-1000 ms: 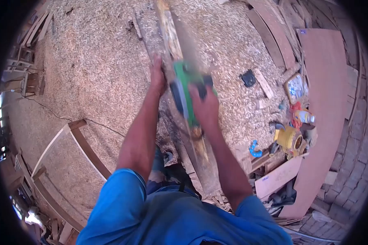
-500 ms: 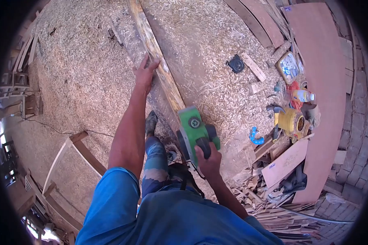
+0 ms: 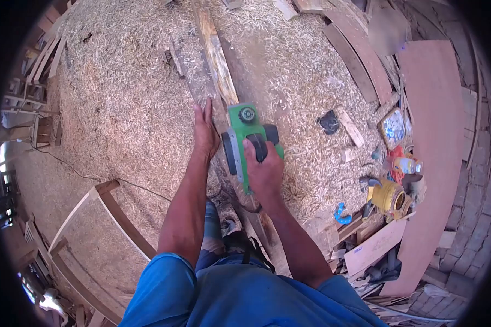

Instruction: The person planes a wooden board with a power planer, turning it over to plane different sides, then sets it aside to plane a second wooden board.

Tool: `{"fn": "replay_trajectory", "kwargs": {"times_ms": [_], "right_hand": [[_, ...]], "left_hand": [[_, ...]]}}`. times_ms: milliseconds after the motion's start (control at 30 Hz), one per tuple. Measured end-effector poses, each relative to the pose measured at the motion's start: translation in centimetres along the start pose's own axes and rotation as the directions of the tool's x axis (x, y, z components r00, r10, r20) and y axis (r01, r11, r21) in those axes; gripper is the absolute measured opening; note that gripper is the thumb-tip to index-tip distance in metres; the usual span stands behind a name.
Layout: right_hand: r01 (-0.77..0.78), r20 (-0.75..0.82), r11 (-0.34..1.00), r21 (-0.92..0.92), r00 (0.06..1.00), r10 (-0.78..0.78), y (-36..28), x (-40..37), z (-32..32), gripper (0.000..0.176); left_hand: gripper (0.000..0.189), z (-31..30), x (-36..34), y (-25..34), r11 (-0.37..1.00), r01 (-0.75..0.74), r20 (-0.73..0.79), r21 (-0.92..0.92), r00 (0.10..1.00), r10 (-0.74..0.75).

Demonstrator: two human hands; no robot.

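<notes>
A green electric planer (image 3: 245, 128) sits on a long wooden plank (image 3: 219, 65), overlapping its near stretch. My right hand (image 3: 265, 170) is wrapped round the planer's black rear handle. Just left of the tool, my left hand (image 3: 206, 133) lies along the plank's left side with its fingers stretched forward. Beyond the planer, the plank's face shows pale wood with darker streaks and runs away toward the top of the view. The planer's underside is hidden against the wood.
Wood shavings (image 3: 131, 92) cover the ground. On the right lie a black piece (image 3: 329, 122), wood offcuts (image 3: 350, 126), a rectangular tin (image 3: 393, 128), a bottle (image 3: 408, 165), a yellow power tool (image 3: 388, 197) and a broad board (image 3: 433, 136). A curved wooden frame (image 3: 123, 218) stands at left.
The planer has moved forward along the plank in my right hand. My left hand, earlier with fingertips on the plank ahead, is now beside the planer. The view has shifted slightly.
</notes>
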State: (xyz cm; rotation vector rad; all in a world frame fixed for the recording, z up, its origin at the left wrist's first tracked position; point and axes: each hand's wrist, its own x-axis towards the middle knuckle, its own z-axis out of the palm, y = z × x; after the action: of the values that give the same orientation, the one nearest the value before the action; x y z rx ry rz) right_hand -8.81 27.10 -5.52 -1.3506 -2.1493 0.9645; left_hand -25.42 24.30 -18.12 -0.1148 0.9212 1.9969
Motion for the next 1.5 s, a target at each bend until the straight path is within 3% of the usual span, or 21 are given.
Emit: {"fn": "replay_trajectory", "kwargs": {"times_ms": [100,200,300,433,467,600,700,733,800,900,967,1033,1100,1167,1200,1233,1267,1333,1400,1500], "right_hand": [[-0.003,0.038,1.0,-0.012,0.999,0.003,-2.2,3.3,1.4,0.05],[0.037,0.028,0.999,-0.008,0.999,-0.037,-3.2,6.9,3.6,0.054],[0.033,0.034,0.999,-0.027,0.999,-0.032,-5.6,10.5,5.5,0.06],[0.092,0.034,0.995,-0.046,0.995,-0.091,-8.7,15.8,7.9,0.063],[0.093,0.046,0.995,-0.035,0.995,-0.091,-9.7,16.9,8.2,0.063],[0.023,0.099,0.998,-0.05,0.995,-0.018,-13.2,21.8,10.2,0.056],[0.119,0.0,0.993,0.011,0.993,-0.119,-13.4,26.9,14.2,0.063],[0.107,-0.001,0.994,-0.003,0.994,-0.107,-14.5,28.1,14.7,0.065],[0.076,-0.003,0.996,-0.036,0.997,-0.076,-16.3,29.7,15.0,0.071],[0.054,0.083,0.999,0.006,0.995,-0.054,-19.0,30.7,14.7,0.051],[0.055,0.09,0.998,0.013,0.994,-0.056,-19.0,29.2,13.9,0.054],[0.082,0.055,0.996,0.037,0.995,-0.084,-17.8,27.7,12.9,0.056],[0.059,0.146,0.998,-0.015,0.988,-0.056,-13.7,24.0,10.8,0.085],[0.058,0.187,0.993,-0.108,0.982,-0.037,-9.2,16.8,6.5,0.075],[0.041,0.185,0.991,-0.131,0.983,-0.016,-5.5,12.6,4.9,0.06],[0.04,0.127,0.996,-0.075,0.991,-0.03,-1.4,7.6,3.1,0.048],[-0.024,0.134,0.999,-0.03,0.991,0.028,-1.5,2.2,-0.4,0.039],[-0.029,0.088,0.992,-0.12,0.995,0.039,4.1,-7.3,-4.8,0.034],[-0.091,0.082,0.995,0.031,0.993,0.089,6.0,-14.7,-9.0,0.03],[-0.22,0.152,0.975,-0.015,0.964,0.22,8.2,-19.5,-11.7,0.037]], "left_hand": [[0.091,0.2,0.1,-0.1,1.0,-0.023,-0.067,0.02,0.997,0.025],[0.09,0.2,-0.2,0.4,0.988,0.058,0.027,-0.142,0.998,-0.055],[0.09,0.2,0.0,0.2,0.998,-0.046,0.017,-0.04,0.999,0.047],[0.09,0.3,0.3,0.3,0.997,-0.024,0.025,-0.067,0.999,0.026],[0.092,0.8,-0.1,0.6,0.999,0.012,-0.047,-0.039,0.999,-0.014],[0.091,-0.8,1.1,-0.8,1.0,-0.01,-0.013,-0.003,1.0,0.01],[0.089,-1.2,1.2,-1.0,0.998,0.021,-0.052,0.057,0.998,-0.018],[0.082,-1.6,1.5,-1.2,1.0,0.009,-0.016,-0.02,1.0,-0.01],[0.082,-1.4,1.2,-1.3,0.999,0.012,-0.061,0.036,0.998,-0.009],[0.082,-1.3,0.9,-0.7,0.997,0.002,-0.028,0.082,1.0,0.001],[0.085,-0.1,0.1,-0.1,0.994,0.021,-0.026,0.104,0.999,-0.019],[0.079,-2.9,1.9,-2.3,0.998,0.006,-0.033,0.057,0.999,-0.005],[0.08,-2.5,1.9,-1.9,0.996,0.04,-0.074,0.08,0.997,-0.034],[0.081,-1.5,1.4,-1.0,0.997,0.073,-0.065,0.013,0.995,-0.072],[0.083,-1.4,1.2,-0.8,0.994,0.09,-0.033,-0.057,0.995,-0.092],[0.084,-1.4,1.1,-0.7,0.986,0.114,-0.001,-0.123,0.993,-0.115],[0.085,-1.4,1.1,-0.7,0.992,0.094,0.004,-0.08,0.996,-0.094],[0.085,-1.6,1.4,-1.1,0.998,0.064,0.022,0.019,0.998,-0.065],[0.085,-3.1,2.8,-2.0,0.997,0.078,0.004,-0.006,0.997,-0.078],[0.081,-1.8,2.0,-1.6,0.995,0.092,-0.023,-0.038,0.995,-0.093]]}}
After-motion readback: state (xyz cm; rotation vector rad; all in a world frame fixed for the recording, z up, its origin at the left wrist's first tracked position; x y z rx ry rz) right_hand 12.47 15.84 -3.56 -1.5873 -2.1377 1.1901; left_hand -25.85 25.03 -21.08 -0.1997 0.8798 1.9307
